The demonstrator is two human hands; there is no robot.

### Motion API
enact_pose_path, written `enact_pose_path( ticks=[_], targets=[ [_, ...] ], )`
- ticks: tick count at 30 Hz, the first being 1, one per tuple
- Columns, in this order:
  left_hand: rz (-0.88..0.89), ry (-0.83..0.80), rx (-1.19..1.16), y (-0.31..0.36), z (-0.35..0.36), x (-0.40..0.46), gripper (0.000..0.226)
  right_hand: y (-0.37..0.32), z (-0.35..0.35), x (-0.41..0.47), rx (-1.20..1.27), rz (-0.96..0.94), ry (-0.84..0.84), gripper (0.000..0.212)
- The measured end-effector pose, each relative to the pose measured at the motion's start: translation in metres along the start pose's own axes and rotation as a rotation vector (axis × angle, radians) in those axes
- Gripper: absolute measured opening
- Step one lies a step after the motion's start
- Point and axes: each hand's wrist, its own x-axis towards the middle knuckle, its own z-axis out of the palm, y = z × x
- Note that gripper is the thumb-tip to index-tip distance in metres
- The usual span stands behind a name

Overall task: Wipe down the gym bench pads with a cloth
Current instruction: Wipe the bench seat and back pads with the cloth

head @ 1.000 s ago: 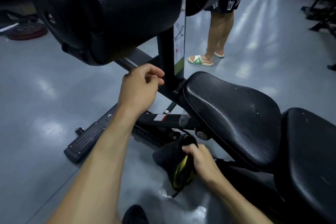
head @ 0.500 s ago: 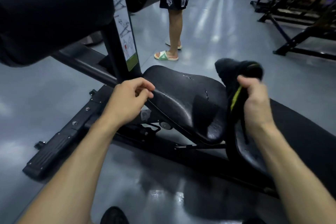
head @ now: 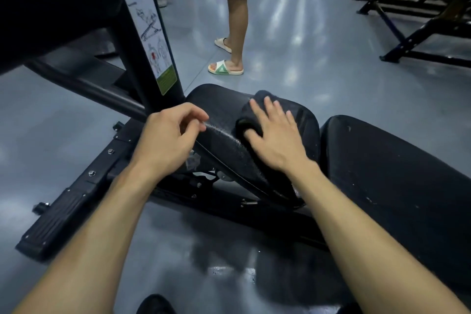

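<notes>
Two hands, right hand [head: 276,139] fingers flat pressing cloth [head: 251,116] on seat pad [head: 219,132], left hand [head: 167,139] fingers loosely curled.

The gym is dim and bluish around me. Overhead lights throw pale streaks of glare on the floor [head: 300,41] beyond my right hand [head: 274,139], and a wet-looking sheen below my forearms. My right hand's fingers are smeared with motion blur (my left hand [head: 168,140] is sharper). The seat pad [head: 221,132] glints along its near edge. Straight frames bow toward the picture's edges.
</notes>
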Motion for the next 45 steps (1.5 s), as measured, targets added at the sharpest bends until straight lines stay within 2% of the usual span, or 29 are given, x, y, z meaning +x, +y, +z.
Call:
enact_pose_path(
  ticks=[2, 5, 8, 10, 14, 16, 18, 20, 22, 27, 29, 31, 34, 36, 40, 45],
  targets=[
    [0.004, -0.018, 0.003, 0.0, 0.003, 0.001, 0.021, 0.002, -0.002, 0.003, 0.018, 0.043, 0.009, 0.07],
    [0.009, -0.034, 0.009, -0.001, 0.01, 0.004, 0.021, -0.002, 0.016, -0.062, 0.026, -0.085, 0.126, 0.078],
    [0.023, -0.044, 0.02, -0.001, 0.018, 0.012, 0.023, 0.021, 0.02, -0.099, 0.096, -0.198, 0.058, 0.084],
    [0.028, -0.049, 0.01, 0.003, 0.022, 0.016, 0.024, 0.042, 0.008, -0.067, 0.095, -0.138, 0.041, 0.077],
    [0.072, -0.057, 0.007, 0.015, 0.031, 0.017, 0.024, 0.052, -0.011, -0.004, 0.098, 0.149, 0.024, 0.065],
    [0.093, -0.063, 0.001, 0.018, 0.033, 0.018, 0.025, 0.042, -0.002, -0.031, 0.095, 0.09, 0.085, 0.069],
    [0.101, -0.061, -0.003, 0.019, 0.036, 0.021, 0.024, 0.03, 0.014, -0.082, 0.124, -0.054, 0.131, 0.078],
    [0.101, -0.062, 0.005, 0.019, 0.041, 0.025, 0.024, 0.032, 0.019, -0.115, 0.164, -0.155, 0.084, 0.083],
    [0.101, -0.06, 0.009, 0.021, 0.044, 0.027, 0.024, 0.052, 0.01, -0.096, 0.165, -0.14, 0.035, 0.079],
    [0.095, -0.064, -0.003, 0.016, 0.043, 0.027, 0.025, 0.07, -0.013, -0.002, 0.146, 0.198, 0.006, 0.063],
    [0.093, -0.059, 0.0, 0.011, 0.041, 0.028, 0.025, 0.06, -0.004, -0.013, 0.124, 0.16, 0.039, 0.063],
    [0.104, -0.036, 0.008, 0.006, 0.04, 0.031, 0.025, 0.05, 0.006, -0.049, 0.109, -0.019, 0.066, 0.071],
    [0.123, -0.008, 0.044, -0.001, 0.04, 0.039, 0.023, 0.06, 0.007, -0.075, 0.133, -0.177, -0.014, 0.077],
    [0.123, 0.013, 0.061, -0.006, 0.04, 0.044, 0.023, 0.077, -0.002, -0.044, 0.106, -0.11, -0.065, 0.077],
    [0.122, 0.041, 0.095, -0.018, 0.034, 0.045, 0.024, 0.097, -0.008, 0.043, 0.076, 0.177, -0.066, 0.076],
    [0.093, 0.093, 0.116, -0.034, 0.025, 0.049, 0.021, 0.085, -0.007, 0.089, 0.06, 0.161, -0.057, 0.068]
  ],
)
